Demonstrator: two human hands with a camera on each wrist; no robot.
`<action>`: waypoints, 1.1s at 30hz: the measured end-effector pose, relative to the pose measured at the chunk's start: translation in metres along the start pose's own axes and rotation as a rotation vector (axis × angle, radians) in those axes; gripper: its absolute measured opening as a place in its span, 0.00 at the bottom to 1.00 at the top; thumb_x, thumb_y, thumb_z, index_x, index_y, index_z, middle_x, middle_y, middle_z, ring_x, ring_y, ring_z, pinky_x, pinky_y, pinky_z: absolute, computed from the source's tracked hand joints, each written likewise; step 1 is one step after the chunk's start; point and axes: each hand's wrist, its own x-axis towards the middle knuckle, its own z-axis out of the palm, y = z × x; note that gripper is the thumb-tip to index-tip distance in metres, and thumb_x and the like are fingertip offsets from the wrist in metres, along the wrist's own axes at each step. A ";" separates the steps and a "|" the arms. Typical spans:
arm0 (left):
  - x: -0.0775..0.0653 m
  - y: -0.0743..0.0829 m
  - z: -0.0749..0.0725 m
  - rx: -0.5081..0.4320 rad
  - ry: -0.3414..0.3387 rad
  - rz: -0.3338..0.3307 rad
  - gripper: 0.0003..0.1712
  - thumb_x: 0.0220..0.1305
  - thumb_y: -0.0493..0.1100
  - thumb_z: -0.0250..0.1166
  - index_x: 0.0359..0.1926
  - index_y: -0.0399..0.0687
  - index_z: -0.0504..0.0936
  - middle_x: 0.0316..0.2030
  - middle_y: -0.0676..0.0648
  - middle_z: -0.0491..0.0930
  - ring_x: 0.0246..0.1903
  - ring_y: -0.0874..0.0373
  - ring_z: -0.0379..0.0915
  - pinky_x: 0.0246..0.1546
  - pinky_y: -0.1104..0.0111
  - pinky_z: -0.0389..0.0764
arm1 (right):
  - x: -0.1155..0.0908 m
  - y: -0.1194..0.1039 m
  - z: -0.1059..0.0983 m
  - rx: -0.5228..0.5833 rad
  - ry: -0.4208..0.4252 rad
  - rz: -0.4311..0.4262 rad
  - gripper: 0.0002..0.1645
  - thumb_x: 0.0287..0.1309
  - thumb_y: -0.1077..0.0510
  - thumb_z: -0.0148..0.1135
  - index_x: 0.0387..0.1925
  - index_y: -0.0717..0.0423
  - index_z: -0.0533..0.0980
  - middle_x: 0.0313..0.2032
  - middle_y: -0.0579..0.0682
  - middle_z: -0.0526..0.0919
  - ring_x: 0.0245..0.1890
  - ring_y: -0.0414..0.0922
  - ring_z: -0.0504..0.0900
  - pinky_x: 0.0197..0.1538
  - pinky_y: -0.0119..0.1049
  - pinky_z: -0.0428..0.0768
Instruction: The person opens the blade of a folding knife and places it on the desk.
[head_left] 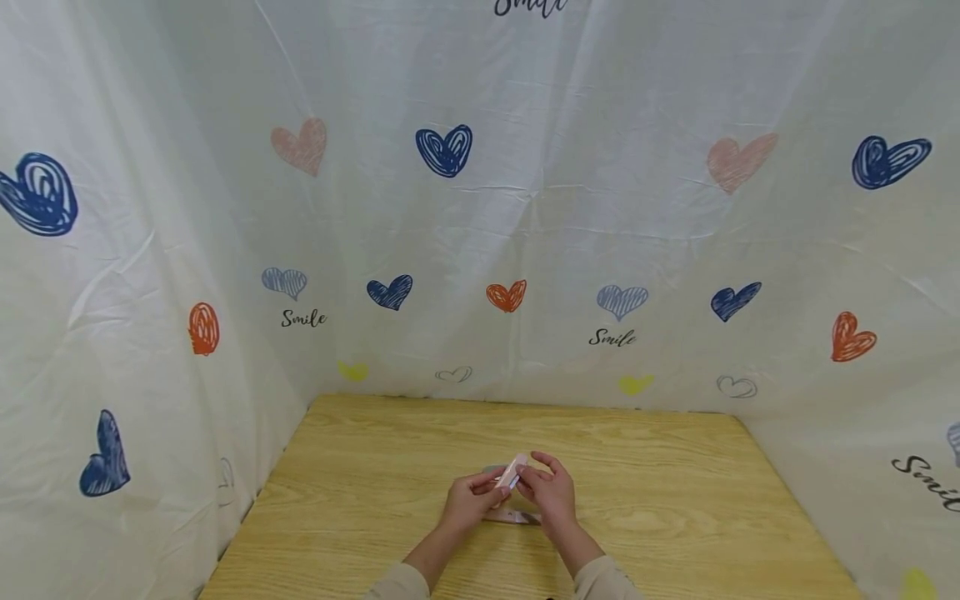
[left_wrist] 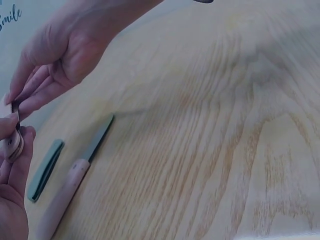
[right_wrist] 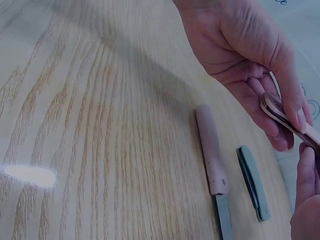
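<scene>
Slim, pale-pink folding knife (head_left: 512, 473), seemingly plastic-handled — left hand (head_left: 468, 503) and right hand (head_left: 553, 495) pinch it, fingers curled; probably light, stiff, slippery — best held by its flat sides.

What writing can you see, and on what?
"Smile": white cloth, left of centre.
"Smile": cloth, right of centre.
"Smile": cloth's top, cropped.
"Smil": cloth, far right, cropped.
"Smile": cloth, left wrist view, cropped.
Right wrist view: cropped writing, unreadable.
Knife, green tool, held object: none readable.

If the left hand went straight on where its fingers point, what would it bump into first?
Past the pink handle it holds, the left hand would probably meet the right hand first, though depth is unclear.
</scene>
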 end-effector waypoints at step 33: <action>0.003 0.015 -0.017 -0.078 -0.108 -0.017 0.20 0.64 0.34 0.63 0.53 0.23 0.75 0.33 0.46 0.84 0.29 0.61 0.84 0.35 0.68 0.86 | 0.003 -0.002 -0.021 -0.289 -0.391 -0.085 0.31 0.63 0.58 0.61 0.65 0.62 0.67 0.42 0.57 0.88 0.40 0.39 0.85 0.42 0.30 0.83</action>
